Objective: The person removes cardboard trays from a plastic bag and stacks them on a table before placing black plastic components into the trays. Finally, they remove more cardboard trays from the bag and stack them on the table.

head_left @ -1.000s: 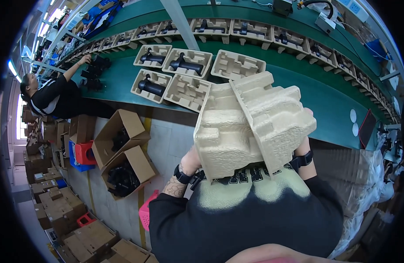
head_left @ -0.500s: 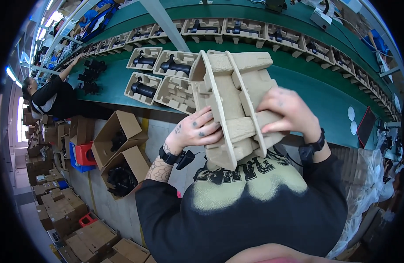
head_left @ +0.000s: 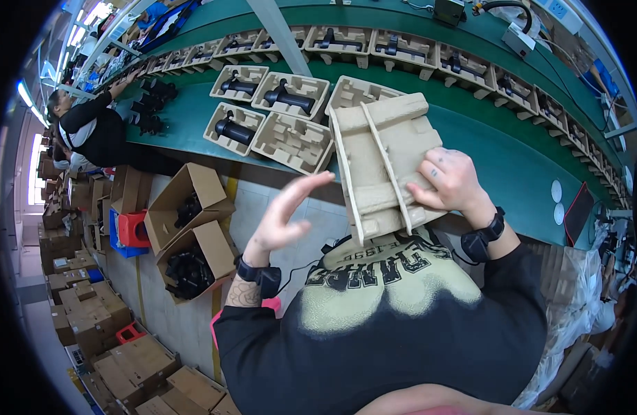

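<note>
My right hand [head_left: 451,181] grips the near right edge of nested brown moulded-pulp trays [head_left: 394,155], thumb and fingers closed on the rim. The trays are tilted up in front of my chest, undersides toward me. My left hand [head_left: 282,216] is off them, to their left, with thumb and fingers apart and holding nothing. Behind, on the green bench, a pulp tray without parts [head_left: 317,158] lies next to several trays holding black cylindrical parts [head_left: 291,101]. Another pulp tray [head_left: 356,88] is partly hidden by the held ones.
A row of filled pulp trays [head_left: 405,50] runs along the far side of the green bench [head_left: 495,162]. Open cartons [head_left: 159,220] with black parts stand on the floor at left. A person [head_left: 90,131] works at the bench's left end. A metal post [head_left: 280,34] rises behind.
My left hand has let go of the pulp trays and drawn away to the left. The trays have shifted slightly right, still in my right hand. The view has also shifted a little.
</note>
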`<act>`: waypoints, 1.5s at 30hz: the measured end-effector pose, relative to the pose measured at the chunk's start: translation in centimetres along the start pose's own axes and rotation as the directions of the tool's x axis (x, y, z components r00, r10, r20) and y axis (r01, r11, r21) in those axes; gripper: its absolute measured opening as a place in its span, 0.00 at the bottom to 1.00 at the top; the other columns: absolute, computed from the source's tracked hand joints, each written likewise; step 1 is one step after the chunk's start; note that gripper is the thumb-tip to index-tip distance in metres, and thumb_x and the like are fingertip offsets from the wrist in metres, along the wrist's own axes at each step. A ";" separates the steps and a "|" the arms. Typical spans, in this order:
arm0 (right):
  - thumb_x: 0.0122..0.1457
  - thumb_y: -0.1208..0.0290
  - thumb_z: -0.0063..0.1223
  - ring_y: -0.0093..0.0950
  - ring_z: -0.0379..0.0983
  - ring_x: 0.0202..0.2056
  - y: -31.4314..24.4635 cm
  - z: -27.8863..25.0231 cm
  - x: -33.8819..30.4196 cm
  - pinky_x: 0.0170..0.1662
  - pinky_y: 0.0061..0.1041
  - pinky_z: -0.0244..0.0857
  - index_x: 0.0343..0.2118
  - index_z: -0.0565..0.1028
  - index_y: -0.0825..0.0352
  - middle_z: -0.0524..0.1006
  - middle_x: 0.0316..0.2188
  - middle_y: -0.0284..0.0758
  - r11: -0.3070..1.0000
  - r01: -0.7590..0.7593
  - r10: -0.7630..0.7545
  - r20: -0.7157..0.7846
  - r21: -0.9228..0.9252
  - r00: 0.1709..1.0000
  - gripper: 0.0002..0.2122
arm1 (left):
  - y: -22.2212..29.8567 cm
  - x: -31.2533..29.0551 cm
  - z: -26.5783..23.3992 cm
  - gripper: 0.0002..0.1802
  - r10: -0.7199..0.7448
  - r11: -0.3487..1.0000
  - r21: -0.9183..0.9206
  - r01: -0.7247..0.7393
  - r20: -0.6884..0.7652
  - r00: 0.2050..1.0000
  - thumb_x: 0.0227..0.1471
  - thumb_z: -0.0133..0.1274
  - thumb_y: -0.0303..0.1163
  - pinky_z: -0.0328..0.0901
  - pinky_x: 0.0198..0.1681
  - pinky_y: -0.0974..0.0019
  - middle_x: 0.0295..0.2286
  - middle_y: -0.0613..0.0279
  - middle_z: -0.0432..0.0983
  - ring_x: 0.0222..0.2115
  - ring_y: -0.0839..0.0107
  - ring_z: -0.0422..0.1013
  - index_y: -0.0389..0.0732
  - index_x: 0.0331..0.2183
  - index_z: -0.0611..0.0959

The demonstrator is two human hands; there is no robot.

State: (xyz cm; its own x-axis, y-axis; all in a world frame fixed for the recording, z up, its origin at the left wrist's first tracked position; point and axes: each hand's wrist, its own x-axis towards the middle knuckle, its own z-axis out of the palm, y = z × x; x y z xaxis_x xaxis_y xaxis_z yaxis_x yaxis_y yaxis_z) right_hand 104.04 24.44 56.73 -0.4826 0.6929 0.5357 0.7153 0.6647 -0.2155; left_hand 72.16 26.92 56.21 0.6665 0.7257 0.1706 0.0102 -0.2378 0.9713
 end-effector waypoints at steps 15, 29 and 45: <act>0.43 0.63 0.60 0.29 0.66 0.19 -2.7 2.9 0.0 0.22 0.26 0.62 0.15 0.66 0.65 0.64 0.17 0.33 0.999 0.041 -0.042 0.043 0.015 0.998 0.15 | -5.4 3.4 5.1 0.25 -0.648 0.556 -0.759 0.339 -0.141 0.748 0.48 0.52 0.23 0.71 0.40 0.66 0.40 0.55 0.70 0.39 0.68 0.72 0.33 0.48 0.63; 0.39 0.62 0.61 0.30 0.65 0.19 0.2 1.4 -4.1 0.21 0.25 0.58 0.23 0.74 0.64 0.65 0.18 0.32 0.997 0.070 -0.074 -0.172 -0.028 0.982 0.12 | -3.9 4.4 6.8 0.29 -0.449 0.804 -0.534 0.264 -0.252 0.857 0.46 0.45 0.16 0.60 0.52 0.66 0.46 0.54 0.67 0.48 0.68 0.66 0.33 0.53 0.62; 0.31 0.62 0.68 0.49 0.48 0.60 3.1 -4.7 2.9 0.60 0.46 0.47 0.59 0.58 0.62 0.56 0.58 0.46 0.961 -0.276 0.273 0.184 -0.009 0.944 0.46 | -4.3 6.2 5.5 0.28 0.130 0.931 0.358 -0.070 -0.145 0.981 0.44 0.50 0.21 0.66 0.43 0.64 0.41 0.45 0.71 0.39 0.53 0.72 0.34 0.49 0.65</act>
State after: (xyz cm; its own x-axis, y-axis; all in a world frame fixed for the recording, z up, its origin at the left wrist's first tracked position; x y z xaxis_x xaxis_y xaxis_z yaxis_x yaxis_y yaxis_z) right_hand 107.22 27.16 61.47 -0.3532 0.8871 0.2971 0.8253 0.4450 -0.3477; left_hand 80.37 28.91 52.19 0.5470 0.7746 0.3174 0.2297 -0.5035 0.8329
